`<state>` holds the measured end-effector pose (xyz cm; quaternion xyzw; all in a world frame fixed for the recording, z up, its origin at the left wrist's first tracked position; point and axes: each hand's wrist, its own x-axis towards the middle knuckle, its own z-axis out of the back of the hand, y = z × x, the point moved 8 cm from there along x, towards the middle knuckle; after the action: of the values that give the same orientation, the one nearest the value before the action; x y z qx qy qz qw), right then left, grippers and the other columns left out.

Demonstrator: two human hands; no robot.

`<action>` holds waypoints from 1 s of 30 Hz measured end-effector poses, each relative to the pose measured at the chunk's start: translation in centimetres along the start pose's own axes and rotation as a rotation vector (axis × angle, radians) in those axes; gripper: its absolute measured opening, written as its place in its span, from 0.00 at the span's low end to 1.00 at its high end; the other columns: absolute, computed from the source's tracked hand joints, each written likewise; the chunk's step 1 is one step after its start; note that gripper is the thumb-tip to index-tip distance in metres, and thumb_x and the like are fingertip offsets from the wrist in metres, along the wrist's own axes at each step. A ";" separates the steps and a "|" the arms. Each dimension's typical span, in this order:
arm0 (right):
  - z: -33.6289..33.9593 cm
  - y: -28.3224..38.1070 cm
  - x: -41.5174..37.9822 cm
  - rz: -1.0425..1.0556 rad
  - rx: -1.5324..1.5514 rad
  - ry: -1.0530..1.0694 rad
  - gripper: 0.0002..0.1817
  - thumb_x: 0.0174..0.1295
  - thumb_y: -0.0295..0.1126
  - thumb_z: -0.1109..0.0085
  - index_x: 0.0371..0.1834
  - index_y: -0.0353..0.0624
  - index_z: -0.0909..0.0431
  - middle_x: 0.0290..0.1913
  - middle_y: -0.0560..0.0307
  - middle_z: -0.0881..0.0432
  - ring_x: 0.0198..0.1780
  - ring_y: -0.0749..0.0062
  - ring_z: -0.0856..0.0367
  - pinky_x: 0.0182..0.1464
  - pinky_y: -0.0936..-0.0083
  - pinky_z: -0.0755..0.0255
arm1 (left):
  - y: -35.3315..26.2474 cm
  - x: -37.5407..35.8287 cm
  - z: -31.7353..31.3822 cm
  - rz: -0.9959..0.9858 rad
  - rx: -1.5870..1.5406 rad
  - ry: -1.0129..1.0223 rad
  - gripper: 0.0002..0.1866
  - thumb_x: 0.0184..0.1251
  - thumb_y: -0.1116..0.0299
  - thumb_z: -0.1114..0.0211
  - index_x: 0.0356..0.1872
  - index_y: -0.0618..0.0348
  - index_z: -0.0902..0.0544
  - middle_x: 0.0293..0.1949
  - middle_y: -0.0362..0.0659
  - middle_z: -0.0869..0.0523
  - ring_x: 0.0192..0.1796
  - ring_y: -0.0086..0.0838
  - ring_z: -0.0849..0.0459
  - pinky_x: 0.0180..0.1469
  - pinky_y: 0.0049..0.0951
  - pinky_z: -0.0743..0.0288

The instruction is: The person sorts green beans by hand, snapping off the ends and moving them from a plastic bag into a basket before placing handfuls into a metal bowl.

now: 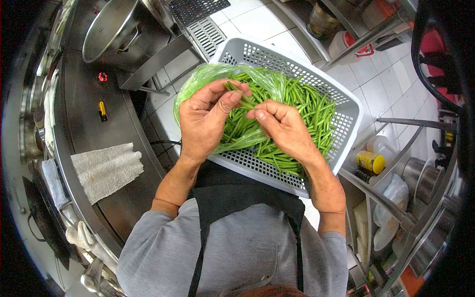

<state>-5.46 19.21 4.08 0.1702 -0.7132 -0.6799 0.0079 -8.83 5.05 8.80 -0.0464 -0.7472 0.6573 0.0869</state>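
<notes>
Both hands meet above a grey perforated plastic basket [349, 103] heaped with green beans [311, 106]. My left hand [208, 116] pinches a green bean [246, 102] between thumb and fingers. At the bean's other end, my right hand [283, 127] closes with thumb and forefinger together. A thin clear-green plastic bag [194, 84] lies open in the left side of the basket, with beans in and around it. Part of the bag and the beans below are hidden by my hands.
On the steel counter to the left lie a folded cloth [108, 171] and a yellow-black cutter [102, 111]. A large steel pot [111, 34] stands at the upper left. Metal shelving at right holds a yellow-labelled container [370, 161] and pots. White tiles cover the floor.
</notes>
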 end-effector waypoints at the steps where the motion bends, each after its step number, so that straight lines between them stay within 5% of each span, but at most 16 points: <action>1: 0.0 0.3 -0.1 0.024 -0.011 -0.002 0.11 0.70 0.31 0.46 0.39 0.34 0.17 0.28 0.60 0.22 0.29 0.81 0.28 0.33 0.78 0.32 | 0.0 0.0 0.0 0.000 0.000 0.001 0.12 0.69 0.70 0.36 0.48 0.68 0.19 0.44 0.49 0.13 0.46 0.33 0.13 0.46 0.30 0.18; 10: 1.3 2.8 -0.9 0.369 -0.431 -0.238 0.11 0.68 0.27 0.48 0.29 0.33 0.22 0.22 0.60 0.26 0.25 0.78 0.27 0.26 0.74 0.33 | 0.4 0.1 0.0 0.019 -0.082 -0.021 0.11 0.72 0.71 0.41 0.51 0.65 0.22 0.46 0.49 0.14 0.47 0.37 0.13 0.47 0.31 0.16; 11: 1.7 2.7 -1.0 0.370 -0.432 -0.242 0.11 0.68 0.27 0.48 0.29 0.33 0.22 0.22 0.60 0.26 0.25 0.78 0.27 0.26 0.74 0.33 | -0.2 0.7 0.9 -0.034 -0.182 -0.078 0.11 0.72 0.71 0.40 0.50 0.65 0.22 0.45 0.49 0.14 0.47 0.36 0.13 0.47 0.30 0.16; 13: 2.2 -1.1 -0.2 -0.056 0.176 -0.114 0.11 0.69 0.28 0.50 0.32 0.35 0.21 0.21 0.63 0.27 0.24 0.81 0.28 0.24 0.80 0.36 | -0.7 1.6 3.1 -0.093 -0.278 -0.141 0.11 0.72 0.70 0.41 0.49 0.64 0.22 0.45 0.50 0.14 0.47 0.38 0.13 0.47 0.32 0.15; 17: 1.5 -0.8 0.6 -0.006 0.487 -0.049 0.12 0.70 0.29 0.51 0.48 0.34 0.20 0.26 0.65 0.27 0.25 0.83 0.29 0.28 0.85 0.35 | -0.3 1.8 3.7 -0.048 -0.328 -0.096 0.11 0.73 0.70 0.41 0.50 0.64 0.22 0.46 0.51 0.14 0.47 0.37 0.12 0.46 0.30 0.14; 22: 0.3 -0.6 0.4 0.005 0.432 0.074 0.18 0.72 0.40 0.46 0.50 0.34 0.21 0.28 0.67 0.27 0.27 0.84 0.29 0.31 0.85 0.34 | 1.4 1.4 1.9 0.069 -0.374 -0.046 0.12 0.72 0.70 0.40 0.51 0.64 0.23 0.46 0.51 0.14 0.47 0.37 0.12 0.44 0.26 0.14; 30: 0.2 0.1 0.2 0.059 0.103 0.068 0.15 0.72 0.36 0.47 0.47 0.33 0.21 0.30 0.65 0.25 0.27 0.85 0.32 0.31 0.86 0.36 | 2.2 1.5 1.7 0.095 -0.328 -0.050 0.11 0.73 0.70 0.41 0.51 0.64 0.23 0.46 0.51 0.14 0.47 0.36 0.13 0.45 0.26 0.15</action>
<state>-5.74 19.37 4.12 0.1725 -0.7512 -0.6357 0.0433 -10.75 4.01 6.51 -0.0791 -0.8432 0.5310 0.0283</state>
